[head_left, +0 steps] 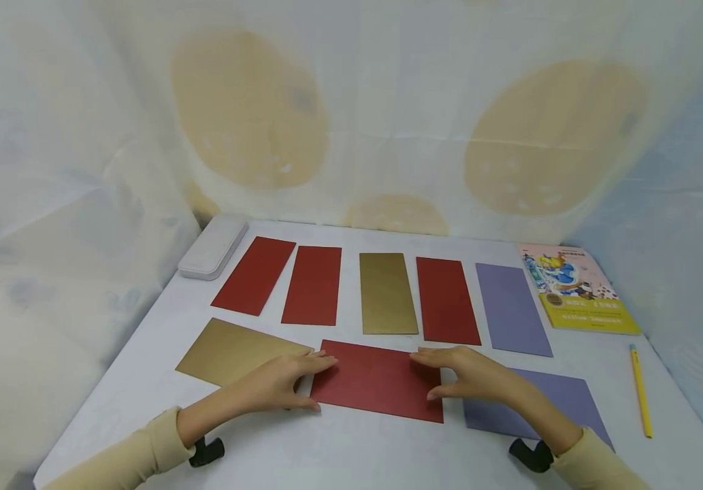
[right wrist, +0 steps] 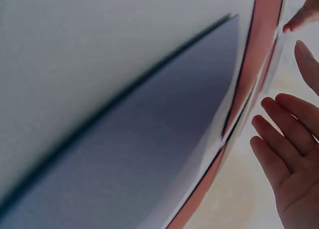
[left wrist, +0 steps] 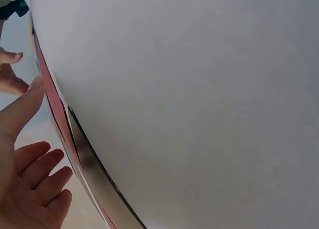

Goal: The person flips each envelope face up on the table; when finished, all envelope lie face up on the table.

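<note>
A red rectangular card (head_left: 375,381) lies flat on the white table, front and centre. My left hand (head_left: 278,381) is at its left end, fingers extended and thumb spread apart. Over the opposite end hovers my right hand (head_left: 473,371), its fingers and thumb also apart. In both wrist views, the left hand (left wrist: 35,174) and the right hand (right wrist: 294,149) have nothing between fingers and thumb. A gold card (head_left: 235,347) lies slanted beside the left hand, partly behind it. Under the right forearm is a purple card (head_left: 571,395), partly covered.
Behind stands a row of flat cards: two red ones at left, a gold card (head_left: 388,292), a red card (head_left: 448,299) and a purple card (head_left: 513,309). A white case (head_left: 213,246) sits back left, a picture book (head_left: 578,289) back right, a yellow pencil (head_left: 640,391) at right.
</note>
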The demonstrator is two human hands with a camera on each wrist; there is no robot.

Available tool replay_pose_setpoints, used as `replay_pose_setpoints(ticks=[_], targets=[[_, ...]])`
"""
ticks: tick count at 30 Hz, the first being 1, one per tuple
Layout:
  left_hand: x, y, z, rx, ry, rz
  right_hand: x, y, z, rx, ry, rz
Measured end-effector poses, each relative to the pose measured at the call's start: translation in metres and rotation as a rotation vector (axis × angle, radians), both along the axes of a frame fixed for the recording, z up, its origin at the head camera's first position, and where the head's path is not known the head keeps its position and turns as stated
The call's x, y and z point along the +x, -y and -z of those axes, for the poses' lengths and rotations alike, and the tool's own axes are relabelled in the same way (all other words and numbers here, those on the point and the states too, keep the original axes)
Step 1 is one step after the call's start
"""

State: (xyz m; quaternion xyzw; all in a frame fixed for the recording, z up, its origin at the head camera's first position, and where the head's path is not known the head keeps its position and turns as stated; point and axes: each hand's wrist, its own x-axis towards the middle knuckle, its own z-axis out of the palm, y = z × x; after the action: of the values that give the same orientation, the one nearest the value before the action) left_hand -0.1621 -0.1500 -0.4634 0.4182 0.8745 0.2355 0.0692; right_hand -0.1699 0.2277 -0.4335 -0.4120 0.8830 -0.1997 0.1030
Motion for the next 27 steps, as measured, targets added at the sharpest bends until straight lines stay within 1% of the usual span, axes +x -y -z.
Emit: replay_pose_setpoints(ticks=[6,10,13,15,18,25,27], targets=[[-0.006,0.000,0.003,-0.071,-0.029,0.004,-0.005,-0.002,0.007,0.017,0.049,0.009],[-0.008,0.000,0.005,-0.082,-0.055,0.013,-0.007,-0.003,0.012,0.027,0.073,0.004],[-0.009,0.001,0.006,-0.082,-0.091,0.016,-0.008,-0.002,0.014,0.032,0.078,0.002],[-0.010,0.001,0.007,-0.084,-0.121,0.020,-0.008,-0.002,0.015,0.032,0.078,0.003],[-0.011,0.002,0.007,-0.089,-0.146,0.031,-0.007,-0.002,0.014,0.033,0.081,0.002],[-0.012,0.001,0.004,-0.128,-0.167,0.067,-0.006,-0.001,0.012,0.033,0.084,-0.007],[-0.013,0.001,0.003,-0.135,-0.184,0.078,-0.006,-0.001,0.012,0.032,0.085,-0.007]])
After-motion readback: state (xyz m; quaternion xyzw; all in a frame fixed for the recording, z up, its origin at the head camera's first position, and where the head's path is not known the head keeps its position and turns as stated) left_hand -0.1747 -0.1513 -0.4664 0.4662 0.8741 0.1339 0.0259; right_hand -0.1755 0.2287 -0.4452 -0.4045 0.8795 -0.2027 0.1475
